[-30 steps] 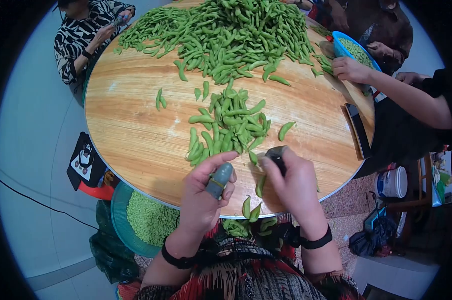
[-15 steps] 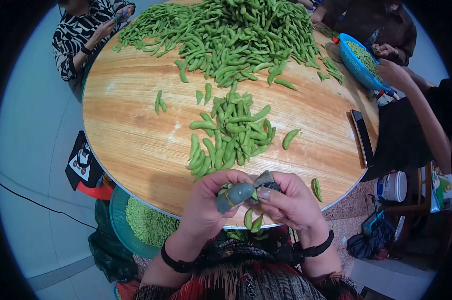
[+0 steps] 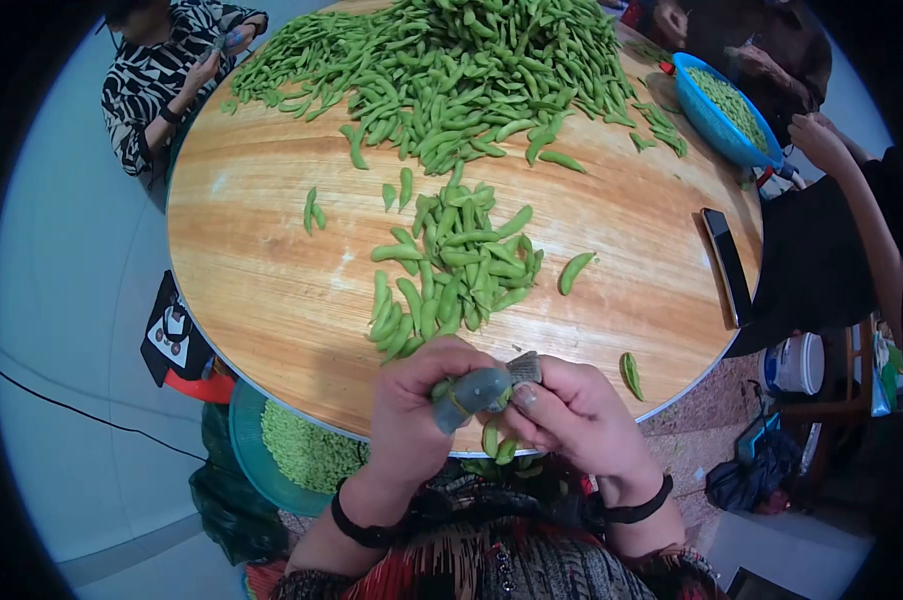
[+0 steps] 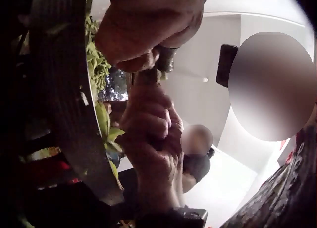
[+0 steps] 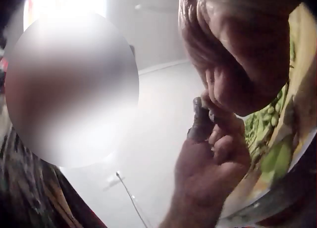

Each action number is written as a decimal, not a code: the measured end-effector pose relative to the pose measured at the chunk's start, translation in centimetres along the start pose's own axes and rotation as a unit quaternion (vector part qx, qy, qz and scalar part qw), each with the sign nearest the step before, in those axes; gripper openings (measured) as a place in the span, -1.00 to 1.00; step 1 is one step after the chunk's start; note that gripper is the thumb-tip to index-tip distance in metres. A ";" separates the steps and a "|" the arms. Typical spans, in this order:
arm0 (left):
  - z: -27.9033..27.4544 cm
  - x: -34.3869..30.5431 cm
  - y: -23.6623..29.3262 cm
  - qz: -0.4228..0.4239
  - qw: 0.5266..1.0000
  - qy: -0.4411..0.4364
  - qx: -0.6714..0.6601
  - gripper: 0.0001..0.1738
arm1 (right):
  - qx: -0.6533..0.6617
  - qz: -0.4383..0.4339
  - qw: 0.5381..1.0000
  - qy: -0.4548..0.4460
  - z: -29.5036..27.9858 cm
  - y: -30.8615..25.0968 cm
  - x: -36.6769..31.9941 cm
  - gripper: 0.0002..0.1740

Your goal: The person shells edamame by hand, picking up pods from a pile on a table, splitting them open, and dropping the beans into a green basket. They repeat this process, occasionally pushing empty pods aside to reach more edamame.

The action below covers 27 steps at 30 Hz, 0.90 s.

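Observation:
Over the near table edge, my left hand point(image 3: 407, 412) and right hand point(image 3: 594, 425) meet at a green soybean pod point(image 3: 506, 397), mostly hidden by fingers. A grey cover point(image 3: 475, 391) sheathes the left thumb, which presses at the pod from the left side. From the right, thumb and curled fingers pinch it; a ribbed dark cover point(image 3: 525, 368) sits on a right fingertip. In the right wrist view the left hand point(image 5: 198, 166) shows its covered thumb against the other hand. Just beyond the hands lies a small pile of pods point(image 3: 457, 250).
A large heap of pods point(image 3: 482, 80) covers the far table. A phone point(image 3: 727, 265) and a loose pod point(image 3: 631, 376) lie right. A blue basket point(image 3: 694, 105) of shelled beans stands far right, near other people. Below the left edge is a teal basket point(image 3: 247, 435) of beans.
My hands were apart a second ago; the right moved to the left hand and both now work on one pod. The pod lying beside the right hand has left the table.

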<state>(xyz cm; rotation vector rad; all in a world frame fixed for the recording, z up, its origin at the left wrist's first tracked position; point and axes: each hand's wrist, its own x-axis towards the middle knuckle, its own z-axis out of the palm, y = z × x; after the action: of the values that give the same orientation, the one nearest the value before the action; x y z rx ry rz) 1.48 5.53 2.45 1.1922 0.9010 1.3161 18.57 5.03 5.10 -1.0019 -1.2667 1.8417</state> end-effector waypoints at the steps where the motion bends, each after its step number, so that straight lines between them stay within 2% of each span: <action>1: -0.2 0.0 0.1 -0.036 0.993 -0.043 -0.107 -0.85 | 0.167 0.075 0.983 -0.031 -0.1 -0.1 0.0 -0.81; 2: -0.3 0.0 0.2 -0.072 0.971 -0.086 -0.213 -0.85 | 0.169 0.073 0.982 -0.030 -0.2 -0.2 -0.1 -0.81; 4: -0.3 0.0 0.2 -0.079 0.977 -0.087 -0.179 -0.81 | 0.261 0.114 0.957 -0.055 -0.2 -0.2 -0.2 -0.82; 5: -0.2 -0.1 0.2 -0.086 0.982 -0.086 -0.146 -0.77 | 0.263 0.114 0.957 -0.054 0.0 -0.1 -0.3 -0.82; 6: 0.2 -0.2 0.1 -0.088 0.982 -0.087 -0.145 -0.77 | 0.118 0.050 0.992 0.011 0.4 0.1 -0.2 -0.82; 7: 0.8 -0.2 0.0 -0.067 0.994 -0.034 -0.079 -0.76 | -0.030 -0.015 0.997 0.076 0.8 0.2 -0.1 -0.81; 8: 1.1 -0.3 -0.1 -0.045 0.999 0.017 -0.012 -0.76 | -0.027 -0.015 0.996 0.079 1.1 0.3 0.0 -0.81; 10: 1.4 -0.6 0.3 -0.053 0.998 0.033 -0.012 -0.83 | -0.009 -0.026 0.993 0.117 1.3 0.4 0.4 -0.79; 11: 1.5 -0.7 0.4 -0.054 0.997 0.053 -0.015 -0.88 | 0.114 0.044 0.989 0.078 0.6 0.0 0.2 -0.77; 12: 1.5 -0.7 0.5 -0.059 0.997 0.050 -0.017 -0.88 | 0.116 0.047 0.989 0.083 0.3 -0.1 0.2 -0.77; 14: 1.0 -0.4 0.8 0.002 0.999 0.016 0.033 -0.83 | 0.073 0.040 0.996 0.030 -0.1 -0.3 0.3 -0.73; 15: 0.6 -0.3 0.8 0.001 0.999 0.015 0.032 -0.83 | -0.016 0.049 0.998 0.033 -1.0 -1.0 0.3 -0.68; 16: 0.3 -0.2 0.8 -0.071 0.997 0.005 -0.038 -0.80 | -0.193 0.030 0.971 0.142 -1.6 -1.4 0.8 -0.65; 17: 0.2 -0.2 0.8 -0.141 0.984 -0.005 -0.109 -0.76 | -0.390 -0.051 0.885 0.250 -2.5 -1.4 1.7 -0.67; 18: 0.3 -0.2 0.5 -0.142 0.984 -0.008 -0.109 -0.76 | -0.562 -0.128 0.742 0.343 -3.3 -1.1 2.5 -0.68; 19: 0.4 -0.3 -0.1 -0.084 0.995 -0.056 -0.024 -0.70 | -0.561 -0.126 0.741 0.346 -3.7 -1.2 3.1 -0.68; 20: 0.5 -0.4 -0.5 -0.026 0.993 -0.103 0.060 -0.64 | -0.601 -0.088 0.715 0.346 -3.9 -1.3 3.6 -0.69; 21: 0.6 -0.5 -0.8 -0.029 0.992 -0.107 0.058 -0.64 | -0.639 -0.048 0.687 0.343 -4.0 -1.2 4.0 -0.70; 23: 0.8 -0.4 -1.1 -0.025 0.976 -0.214 0.033 -0.61 | -0.647 -0.049 0.675 0.352 -4.9 -0.6 4.7 -0.71; 24: 1.1 -0.6 -0.8 -0.023 0.976 -0.216 0.031 -0.61 | -0.655 -0.055 0.665 0.354 -5.1 -0.4 4.9 -0.71; 25: 1.4 -0.9 -0.2 -0.100 0.978 -0.177 -0.043 -0.62 | -0.655 -0.056 0.664 0.356 -5.3 -0.3 4.5 -0.71; 26: 1.6 -1.0 0.4 -0.176 0.968 -0.135 -0.115 -0.62 | -0.618 -0.097 0.696 0.352 -5.4 -0.1 4.0 -0.73; 27: 1.9 -0.8 0.9 -0.172 0.969 -0.135 -0.115 -0.62 | -0.578 -0.138 0.726 0.345 -5.3 0.0 3.4 -0.75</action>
<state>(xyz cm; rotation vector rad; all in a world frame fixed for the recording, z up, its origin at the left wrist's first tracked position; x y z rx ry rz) 3.00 4.39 3.62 0.9550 0.6975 0.9234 21.53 10.22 3.16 -1.7412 -1.8646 0.1411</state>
